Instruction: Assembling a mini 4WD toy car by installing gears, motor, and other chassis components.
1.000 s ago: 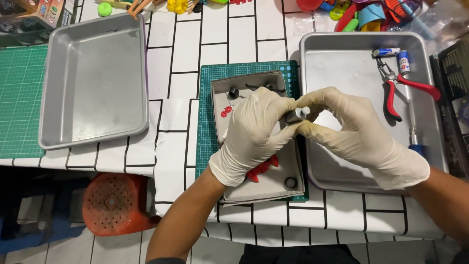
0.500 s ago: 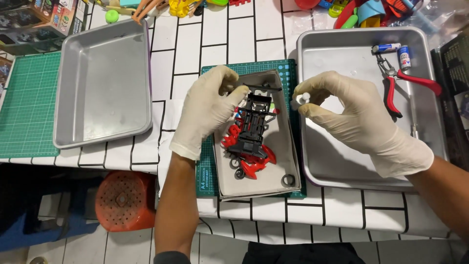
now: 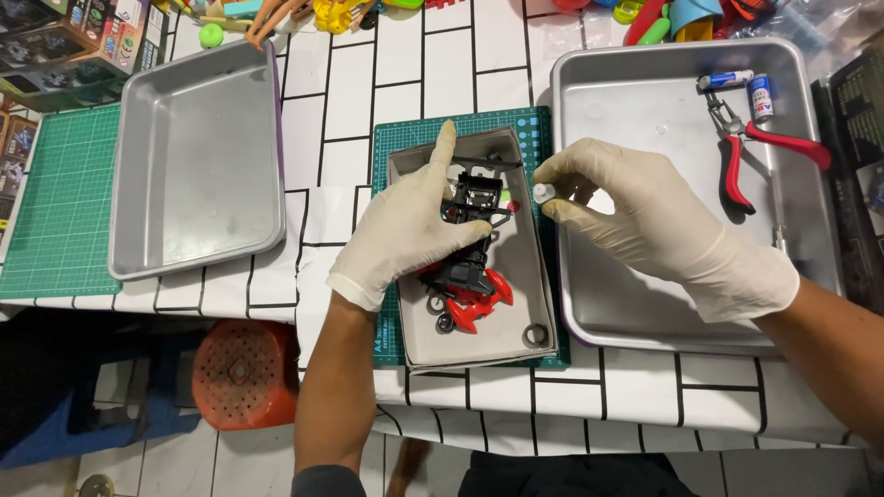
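We see a table (image 3: pixel 460 55) covered in a white cloth with a black grid, and on it two metal trays. The left tray (image 3: pixel 198 156) holds nothing that we can see; the right tray (image 3: pixel 663 110) carries red-handled pliers (image 3: pixel 746 152) and two small batteries (image 3: pixel 741 85) near its far edge. Between the trays a green cutting mat (image 3: pixel 534 124) bears a shallow grey box (image 3: pixel 516 294), its long axis running away from us.

In that box lies a small toy car chassis (image 3: pixel 470 248), black toward the far end and red toward the near end, its long axis along the box. Our left hand (image 3: pixel 405 230), gloved, rests on the chassis, fingers curled around its left side, index finger pointing away. Our right hand (image 3: pixel 645 221), also gloved, hovers over the gap between box and right tray, thumb and forefinger pinched on a small white part (image 3: pixel 543 193).

The white part sits just to the right of the chassis's black end, apart from it, so the right hand is the nearer one to that end. A loose black ring (image 3: pixel 532 333) lies in the box's near right corner.
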